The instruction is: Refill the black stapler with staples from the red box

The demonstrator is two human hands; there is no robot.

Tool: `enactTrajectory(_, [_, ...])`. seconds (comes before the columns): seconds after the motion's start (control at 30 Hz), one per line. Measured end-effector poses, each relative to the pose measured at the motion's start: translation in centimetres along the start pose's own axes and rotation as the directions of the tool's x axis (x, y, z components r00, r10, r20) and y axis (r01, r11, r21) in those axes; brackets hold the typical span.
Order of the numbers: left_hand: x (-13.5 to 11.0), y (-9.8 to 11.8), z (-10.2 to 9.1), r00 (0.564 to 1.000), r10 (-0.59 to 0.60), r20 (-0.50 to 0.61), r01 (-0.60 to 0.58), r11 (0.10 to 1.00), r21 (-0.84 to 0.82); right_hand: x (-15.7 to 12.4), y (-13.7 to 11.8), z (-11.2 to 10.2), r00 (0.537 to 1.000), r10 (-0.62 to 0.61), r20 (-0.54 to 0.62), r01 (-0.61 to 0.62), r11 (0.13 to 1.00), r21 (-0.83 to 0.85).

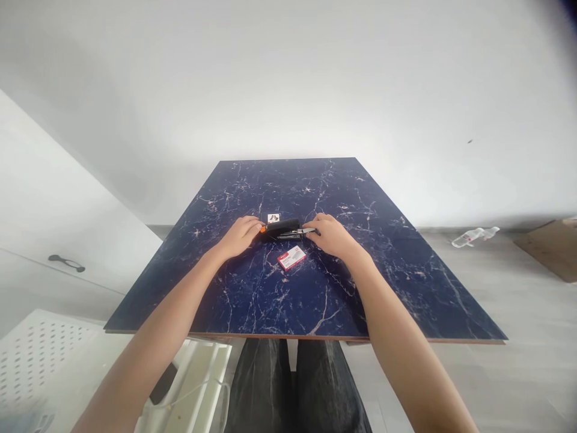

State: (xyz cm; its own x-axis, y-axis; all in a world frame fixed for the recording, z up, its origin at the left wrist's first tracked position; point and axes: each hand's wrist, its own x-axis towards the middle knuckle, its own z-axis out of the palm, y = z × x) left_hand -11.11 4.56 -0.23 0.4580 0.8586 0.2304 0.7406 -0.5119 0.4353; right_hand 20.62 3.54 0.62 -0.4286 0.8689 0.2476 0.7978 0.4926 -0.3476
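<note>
A black stapler [283, 228] with an orange part at its left end lies across the middle of the blue marble-patterned table [288, 307]. Its metal staple channel shows along the near side and sticks out to the right. My left hand [243, 234] grips the orange end, with the thumb and fingertips closed on it. At the other end, my right hand [330, 236] pinches the silver metal part between thumb and fingers. Just in front of the stapler rests a red and white staple box [292, 258], set at an angle. A small white card with a dark picture [273, 218] sits behind the stapler.
The far edge of the table is near a white wall [288, 78]. A white cabinet with a dark handle [67, 263] stands on the left. On the floor to the right are a clear plastic bottle [475, 236] and a cardboard box [550, 248].
</note>
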Motion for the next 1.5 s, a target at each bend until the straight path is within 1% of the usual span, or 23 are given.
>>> enactTrajectory(0.1, [-0.1,0.0,0.0,1.000,-0.015,-0.009,0.015,1.000,0.010,0.0,0.2,-0.5,1.000,0.012,-0.009,-0.012,1.000,0.002])
enactTrajectory(0.23, [-0.1,0.0,0.1,1.000,-0.017,-0.017,0.017,1.000,0.018,-0.1,0.5,-1.0,0.997,0.066,-0.042,-0.065,0.997,0.042])
enactTrajectory(0.33, [0.0,0.0,0.1,0.999,-0.021,-0.024,0.022,1.000,0.014,0.0,0.5,-1.2,0.994,0.103,-0.046,-0.094,0.980,0.178])
enactTrajectory(0.4, [0.0,0.0,0.1,0.999,-0.027,-0.024,0.028,1.000,0.013,0.0,0.3,-1.2,0.984,0.168,-0.052,-0.139,0.922,0.361])
enactTrajectory(0.43, [0.0,0.0,0.1,0.999,-0.029,-0.025,0.030,0.999,0.014,0.1,0.2,-1.3,0.973,0.225,-0.047,-0.175,0.857,0.484])
enactTrajectory(0.47, [0.0,0.0,0.1,0.999,-0.030,-0.025,0.031,0.999,0.014,0.1,0.1,-1.3,0.957,0.290,-0.027,-0.212,0.757,0.618])
enactTrajectory(0.53, [0.0,0.0,0.1,0.999,-0.030,-0.025,0.031,0.999,0.016,0.2,0.1,-1.4,0.913,0.404,0.051,-0.259,0.478,0.839])
enactTrajectory(0.57, [0.0,0.0,0.1,0.999,-0.029,-0.024,0.029,0.999,0.018,0.3,0.1,-1.4,0.890,0.446,0.092,-0.264,0.339,0.903])
enactTrajectory(0.6, [0.0,0.0,0.1,0.999,-0.027,-0.022,0.027,0.999,0.019,0.3,0.2,-1.5,0.869,0.479,0.126,-0.261,0.227,0.938])
enactTrajectory(0.63, [0.0,0.0,0.1,0.999,-0.027,-0.022,0.028,0.999,0.020,0.3,0.4,-1.5,0.849,0.508,0.146,-0.255,0.151,0.955])
enactTrajectory(0.67, [0.0,0.0,0.1,0.999,-0.028,-0.023,0.029,0.999,0.020,0.4,0.6,-1.4,0.831,0.534,0.156,-0.250,0.109,0.962])
enactTrajectory(0.7, [0.0,0.0,0.1,0.999,-0.029,-0.024,0.030,0.999,0.020,0.4,0.8,-1.4,0.813,0.561,0.156,-0.247,0.090,0.965])
enactTrajectory(0.77, [0.0,0.1,0.1,0.999,-0.030,-0.027,0.030,0.999,0.017,0.5,1.2,-1.1,0.794,0.591,0.146,-0.247,0.094,0.964])
enactTrajectory(0.9, [0.1,0.3,0.1,0.999,-0.018,-0.034,0.019,1.000,0.016,0.6,1.7,-0.3,0.787,0.607,0.112,-0.269,0.174,0.947])
enactTrajectory(0.97, [0.1,0.3,0.0,0.999,-0.018,-0.035,0.019,1.000,0.016,0.6,1.6,-0.3,0.804,0.580,0.129,-0.275,0.171,0.946])
enactTrajectory(1.07, [0.0,0.3,0.0,0.999,-0.023,-0.026,0.024,1.000,0.014,0.4,1.1,-0.6,0.842,0.507,0.185,-0.273,0.104,0.956])
enactTrajectory(1.13, [0.0,0.2,0.0,0.999,-0.025,-0.026,0.025,1.000,0.012,0.3,0.8,-0.8,0.857,0.478,0.192,-0.261,0.082,0.962])
enactTrajectory(1.2, [0.0,0.2,0.0,0.999,-0.023,-0.026,0.023,1.000,0.013,0.3,0.7,-0.9,0.867,0.467,0.172,-0.237,0.083,0.968])
enactTrajectory(1.27, [0.0,0.2,0.0,0.999,-0.028,-0.024,0.028,0.999,0.015,0.4,0.7,-0.8,0.875,0.462,0.148,-0.220,0.106,0.970])
enactTrajectory(1.33, [0.0,0.4,0.0,0.999,-0.029,-0.021,0.030,0.999,0.017,0.5,0.8,-0.6,0.874,0.469,0.128,-0.230,0.165,0.959])
enactTrajectory(1.37, [0.0,0.4,0.0,0.999,-0.028,-0.020,0.029,0.999,0.018,0.5,0.9,-0.5,0.871,0.477,0.116,-0.244,0.216,0.945])
enactTrajectory(1.43, [0.0,0.6,-0.1,1.000,-0.022,-0.016,0.022,1.000,0.017,0.5,1.0,-0.3,0.869,0.489,0.072,-0.279,0.365,0.888])
enactTrajectory(1.5, [0.0,0.6,-0.2,1.000,-0.019,-0.014,0.019,1.000,0.016,0.5,1.0,-0.4,0.882,0.472,0.003,-0.297,0.550,0.781])
